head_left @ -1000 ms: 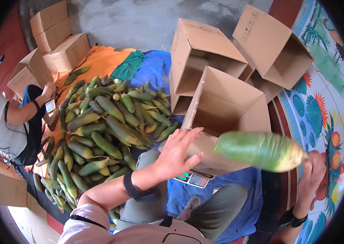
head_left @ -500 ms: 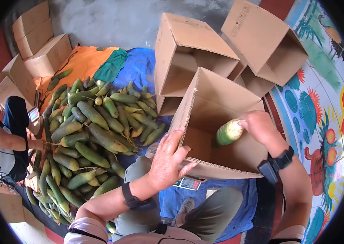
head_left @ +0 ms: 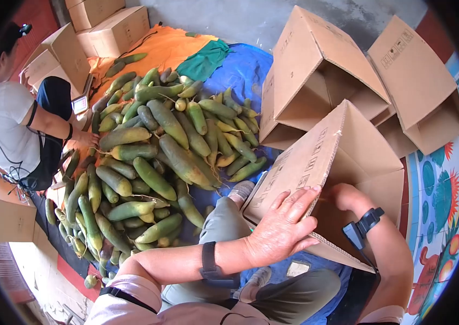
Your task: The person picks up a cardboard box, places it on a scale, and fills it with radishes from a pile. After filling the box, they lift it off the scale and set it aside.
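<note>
An open cardboard box stands tilted in front of me. My left hand rests on its near left edge with the fingers spread, and holds nothing. My right hand reaches down inside the box; its fingers are hidden behind the box's left wall, and no radish shows in it. Left of the box lies a large pile of green radishes, some with pale ends and thin roots.
Several empty-looking boxes stand behind at the right. A co-worker crouches at the left, one hand at the pile, near a scale display. More boxes stand back left. Blue cloth lies underneath.
The view has turned left. My right hand has gone deeper into the box, and the radish it held is out of sight. The box leans more, with my left hand still on its edge.
</note>
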`<state>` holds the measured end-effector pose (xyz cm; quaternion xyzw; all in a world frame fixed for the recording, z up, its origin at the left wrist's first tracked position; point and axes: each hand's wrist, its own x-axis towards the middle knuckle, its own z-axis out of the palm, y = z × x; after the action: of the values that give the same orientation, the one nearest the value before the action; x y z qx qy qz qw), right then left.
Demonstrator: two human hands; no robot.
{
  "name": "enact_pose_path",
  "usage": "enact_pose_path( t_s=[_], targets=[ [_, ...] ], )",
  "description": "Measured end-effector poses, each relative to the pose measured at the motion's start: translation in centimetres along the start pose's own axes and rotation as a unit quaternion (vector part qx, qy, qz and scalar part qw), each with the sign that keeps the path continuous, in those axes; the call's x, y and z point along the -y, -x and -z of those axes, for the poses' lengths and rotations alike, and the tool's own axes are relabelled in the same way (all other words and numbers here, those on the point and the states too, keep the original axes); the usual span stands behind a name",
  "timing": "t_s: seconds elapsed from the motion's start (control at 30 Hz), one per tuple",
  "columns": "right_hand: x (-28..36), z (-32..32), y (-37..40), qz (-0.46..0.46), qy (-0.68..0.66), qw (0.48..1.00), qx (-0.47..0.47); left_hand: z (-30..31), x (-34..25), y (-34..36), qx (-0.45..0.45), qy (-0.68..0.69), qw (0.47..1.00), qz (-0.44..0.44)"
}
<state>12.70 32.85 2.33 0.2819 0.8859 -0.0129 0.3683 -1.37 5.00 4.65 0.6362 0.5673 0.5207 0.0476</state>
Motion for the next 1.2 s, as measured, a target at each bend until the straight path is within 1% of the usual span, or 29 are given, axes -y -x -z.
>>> enact_pose_path(
  t_s=[0.03,0.07,0.13,0.17,0.2,0.27,0.3,0.33,0.4,0.43,0.5,0.53,0.6,0.67,0.7,0.73,0.8,0.83,0.9,0.93,0.97,1.0,1.03,1.1,1.13,1.2],
  targets=[
    [-0.1,-0.3,0.0,-0.034,0.047,0.997,0.047,-0.1,0.0,0.0,-0.005,0.005,1.0,-0.001],
    [-0.3,-0.6,0.1,-0.03,0.046,0.997,0.05,-0.1,0.0,0.1,-0.009,0.011,1.0,-0.002],
    [-0.6,-0.9,0.9,-0.04,0.105,0.986,0.122,0.1,0.0,0.0,-0.005,0.004,1.0,0.004],
    [-1.2,-1.1,1.0,-0.027,0.146,0.977,0.153,0.3,0.1,-0.1,-0.007,-0.008,1.0,0.006],
    [-2.4,-1.5,1.0,-0.026,0.146,0.977,0.155,0.3,0.1,-0.1,-0.008,-0.019,1.0,0.008],
    [-4.2,-2.4,0.9,-0.067,0.061,0.977,0.19,0.2,-0.2,0.1,-0.017,-0.023,1.0,0.001],
    [-1.6,1.1,3.8,-0.117,-0.102,0.971,0.183,0.3,-0.4,0.2,-0.014,-0.027,1.0,0.001],
    [-0.7,3.1,5.7,-0.114,-0.103,0.971,0.184,0.5,-0.6,0.3,-0.009,-0.031,0.999,0.001],
    [0.5,5.7,8.9,-0.074,-0.235,0.964,0.099,0.0,-0.4,0.2,-0.015,-0.041,0.999,0.002],
    [1.1,6.8,11.0,-0.07,-0.234,0.964,0.1,-0.2,-0.3,0.0,-0.023,-0.048,0.999,-0.002],
    [2.3,8.3,14.7,0.039,-0.257,0.965,-0.037,0.0,-0.4,0.1,-0.024,-0.045,0.999,-0.002],
    [3.2,8.3,16.1,0.044,-0.257,0.965,-0.037,0.2,-0.4,0.1,-0.026,-0.039,0.999,-0.007],
    [5.5,7.0,19.3,0.076,-0.285,0.94,-0.171,0.8,-0.6,0.7,-0.021,-0.037,0.999,-0.001],
    [8.4,5.6,21.8,0.087,-0.196,0.928,-0.304,2.0,-0.4,1.9,-0.066,-0.015,0.998,0.007],
    [10.1,5.2,23.0,0.053,-0.235,0.915,-0.322,3.3,0.3,3.0,-0.053,-0.029,0.998,0.015],
    [10.3,3.9,23.8,0.04,-0.233,0.908,-0.347,3.9,1.3,4.3,-0.058,-0.057,0.996,0.043],
    [11.0,2.1,25.3,0.012,-0.158,0.898,-0.411,5.4,4.3,7.3,-0.056,-0.136,0.984,0.1],
    [11.0,0.9,25.9,0.011,-0.16,0.898,-0.411,6.5,6.5,9.3,-0.05,-0.164,0.977,0.124],
    [10.7,-1.3,26.6,-0.042,-0.157,0.874,-0.458,8.3,10.6,14.5,0.006,-0.284,0.937,0.202],
    [10.5,-2.1,26.9,-0.044,-0.159,0.872,-0.462,9.2,13.3,17.5,0.029,-0.296,0.922,0.249],
    [10.4,-2.9,27.3,-0.048,-0.159,0.864,-0.476,10.1,15.2,20.3,0.027,-0.342,0.897,0.278],
    [10.3,-3.6,27.6,-0.053,-0.158,0.855,-0.492,10.8,16.0,22.5,0.058,-0.372,0.858,0.349],
    [10.2,-4.3,27.8,-0.051,-0.179,0.847,-0.498,11.3,17.3,24.7,0.1,-0.396,0.808,0.425],
    [10.5,-5.1,28.1,-0.052,-0.195,0.84,-0.503,12.3,18.2,27.3,0.186,-0.445,0.731,0.484],
    [10.7,-5.4,28.1,-0.045,-0.211,0.835,-0.506,12.5,18.5,28.6,0.2,-0.441,0.708,0.513],
    [10.8,-5.8,28.1,-0.047,-0.216,0.831,-0.51,12.6,19.0,29.6,0.241,-0.511,0.692,0.449]
  ],
)
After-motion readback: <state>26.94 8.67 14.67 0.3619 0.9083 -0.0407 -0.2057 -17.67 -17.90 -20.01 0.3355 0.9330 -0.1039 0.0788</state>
